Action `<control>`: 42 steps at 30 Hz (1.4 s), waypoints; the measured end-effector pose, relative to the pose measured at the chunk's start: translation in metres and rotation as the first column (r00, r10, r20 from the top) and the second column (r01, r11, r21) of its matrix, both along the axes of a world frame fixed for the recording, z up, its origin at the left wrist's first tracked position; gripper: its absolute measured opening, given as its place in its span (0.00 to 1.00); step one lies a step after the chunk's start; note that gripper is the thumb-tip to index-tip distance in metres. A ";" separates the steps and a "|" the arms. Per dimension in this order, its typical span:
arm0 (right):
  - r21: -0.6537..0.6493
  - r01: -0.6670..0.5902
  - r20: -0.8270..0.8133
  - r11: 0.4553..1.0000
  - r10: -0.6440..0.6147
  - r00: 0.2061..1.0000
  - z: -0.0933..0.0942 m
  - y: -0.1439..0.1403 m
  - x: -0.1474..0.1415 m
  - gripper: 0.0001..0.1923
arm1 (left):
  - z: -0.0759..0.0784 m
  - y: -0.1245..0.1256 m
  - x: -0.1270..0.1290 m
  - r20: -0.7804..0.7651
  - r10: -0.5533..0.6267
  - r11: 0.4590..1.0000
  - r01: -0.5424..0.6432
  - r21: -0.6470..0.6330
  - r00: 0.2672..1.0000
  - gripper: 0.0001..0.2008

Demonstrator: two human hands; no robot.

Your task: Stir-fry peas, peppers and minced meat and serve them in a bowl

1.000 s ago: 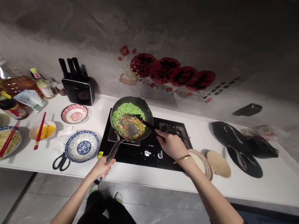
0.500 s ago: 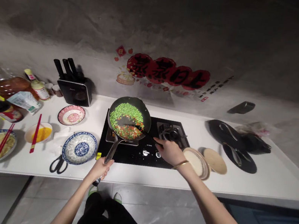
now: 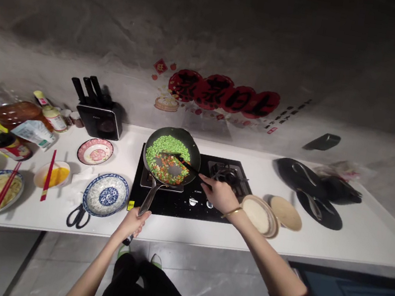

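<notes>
The spatula (image 3: 191,168) has shifted farther into the pan (image 3: 195,155) over the stove (image 3: 165,207), toward the peas (image 3: 166,144). The right hand (image 3: 223,195) wraps its fingers round it, the left hand (image 3: 134,222) grips the pan handle (image 3: 149,199); shoving too hard could spill peas.

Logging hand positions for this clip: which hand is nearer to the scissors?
Left. The left hand, gripping the pan handle, is right of the scissors; the right hand, holding the spatula, is farther right, over the hob.
</notes>
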State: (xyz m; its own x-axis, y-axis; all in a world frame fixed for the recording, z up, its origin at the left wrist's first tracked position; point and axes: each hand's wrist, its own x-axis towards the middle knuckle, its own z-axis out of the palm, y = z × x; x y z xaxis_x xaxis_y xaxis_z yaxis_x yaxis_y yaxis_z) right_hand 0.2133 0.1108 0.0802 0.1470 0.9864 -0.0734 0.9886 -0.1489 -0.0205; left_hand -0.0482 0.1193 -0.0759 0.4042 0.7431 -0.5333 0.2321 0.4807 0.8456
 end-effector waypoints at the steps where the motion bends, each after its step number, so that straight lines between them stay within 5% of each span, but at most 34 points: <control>1: -0.008 -0.031 -0.003 1.000 0.030 1.000 -0.001 0.001 -0.003 0.21 | 0.001 0.000 0.000 0.002 0.002 1.000 -0.002 0.000 1.000 0.21; 11: -0.251 -0.030 0.150 0.968 0.069 0.986 0.052 -0.027 0.007 0.20 | 0.003 -0.001 0.001 0.008 0.003 1.000 -0.003 -0.010 1.000 0.21; 14: -0.235 -0.053 0.175 0.971 0.096 0.980 0.042 -0.024 -0.002 0.20 | 0.000 -0.001 0.000 0.004 -0.005 1.000 0.005 -0.008 1.000 0.21; 19: -0.112 0.060 0.184 0.992 -0.039 0.982 0.023 -0.010 0.004 0.21 | 0.005 -0.001 0.002 0.021 0.011 0.999 -0.010 -0.048 1.000 0.22; 23: -0.179 0.086 0.180 0.980 -0.053 0.982 0.052 -0.001 0.031 0.20 | 0.020 -0.004 0.009 0.096 0.048 0.988 -0.034 -0.151 0.994 0.24; 28: -0.362 -0.035 0.181 0.932 0.106 0.978 0.088 0.018 0.037 0.19 | 0.032 -0.019 0.021 0.132 0.121 0.974 -0.092 -0.207 0.984 0.25; 38: -0.143 -0.018 0.101 0.990 0.033 0.994 0.011 0.071 0.003 0.22 | 0.023 -0.054 0.064 0.258 0.271 0.929 -0.181 -0.322 0.928 0.26; 42: -0.198 -0.117 0.094 0.973 0.137 0.986 0.018 0.067 0.000 0.21 | 0.023 -0.055 0.060 0.315 0.340 0.888 -0.193 -0.417 0.886 0.26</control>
State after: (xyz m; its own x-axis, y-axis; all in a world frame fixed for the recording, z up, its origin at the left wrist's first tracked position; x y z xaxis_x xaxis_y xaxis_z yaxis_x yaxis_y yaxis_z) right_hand 0.2135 0.1777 0.0986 0.0385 0.9668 -0.2527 0.9947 -0.0129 0.1022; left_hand 0.0121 0.0642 -0.0531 0.4396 0.6330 -0.6373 -0.2432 0.7669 0.5939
